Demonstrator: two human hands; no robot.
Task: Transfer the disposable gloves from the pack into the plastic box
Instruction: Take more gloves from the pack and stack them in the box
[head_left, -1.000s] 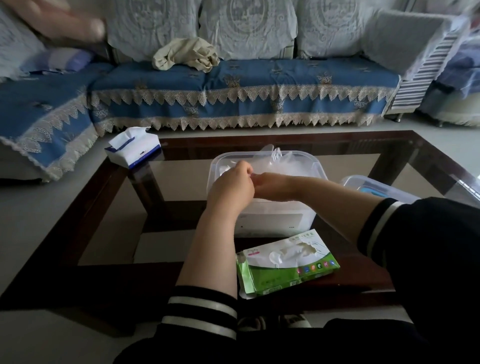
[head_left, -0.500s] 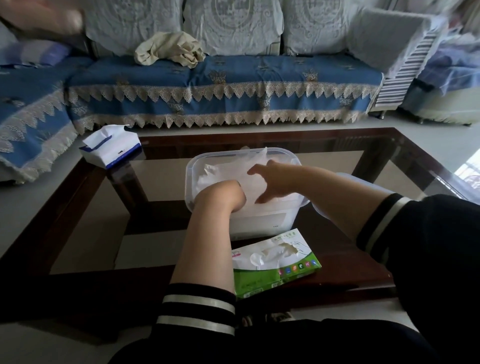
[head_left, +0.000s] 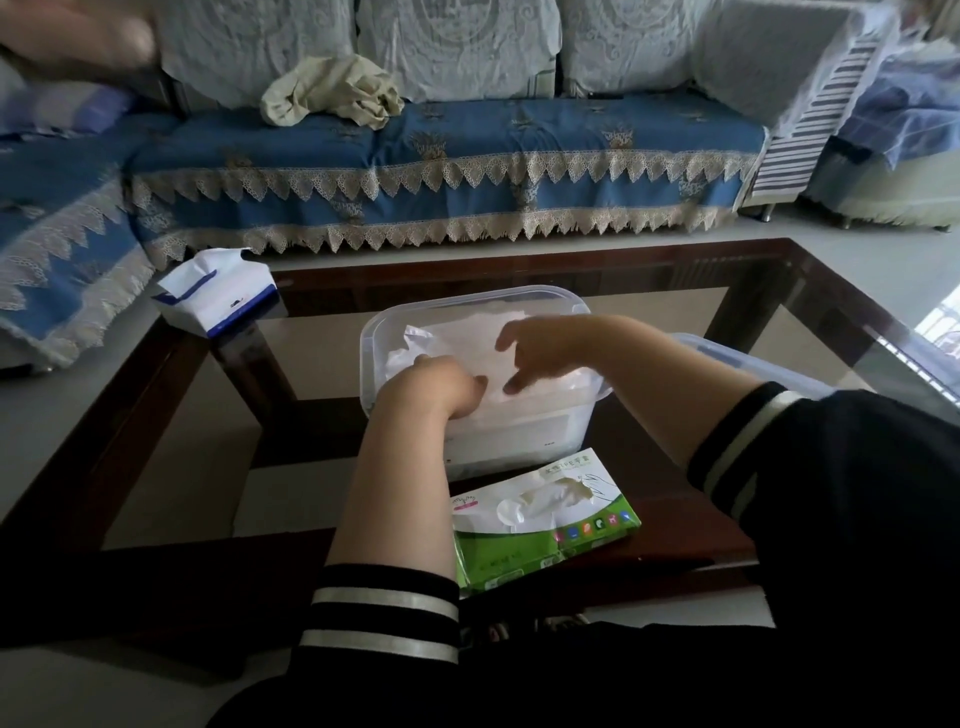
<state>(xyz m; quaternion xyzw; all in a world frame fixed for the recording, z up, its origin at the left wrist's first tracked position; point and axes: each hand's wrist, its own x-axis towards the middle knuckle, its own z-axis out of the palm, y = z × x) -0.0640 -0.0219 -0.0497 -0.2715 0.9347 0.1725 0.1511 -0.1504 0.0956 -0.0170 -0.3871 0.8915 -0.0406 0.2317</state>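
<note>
**Over the glass desk, both hands work inside the clear box**

At the far left of the dark-framed glass-topped desk (head_left: 156, 395) sits a white and blue soft pack of tissues (head_left: 218, 297), one sheet poking from its top. Near the middle stands the clear, round-cornered plastic box (head_left: 374, 332), filled with thin translucent white disposable gloves (head_left: 457, 338). The left hand (head_left: 431, 387) reaches down into the box from the near side, its fingers curled into the gloves; whether they actually pinch any cannot be told. Just beside it, the right hand (head_left: 540, 353) hovers over the glove pile with fingers spread and loosely bent, thumb pointing down toward the sheets, holding nothing that can be seen. On the near edge of the desk, just in front of the box, lies the green and white flat glove pack (head_left: 545, 525), its oval opening showing white gloves inside. Right of the box, partly behind the right forearm, rests a clear plastic lid (head_left: 727, 356).
</note>
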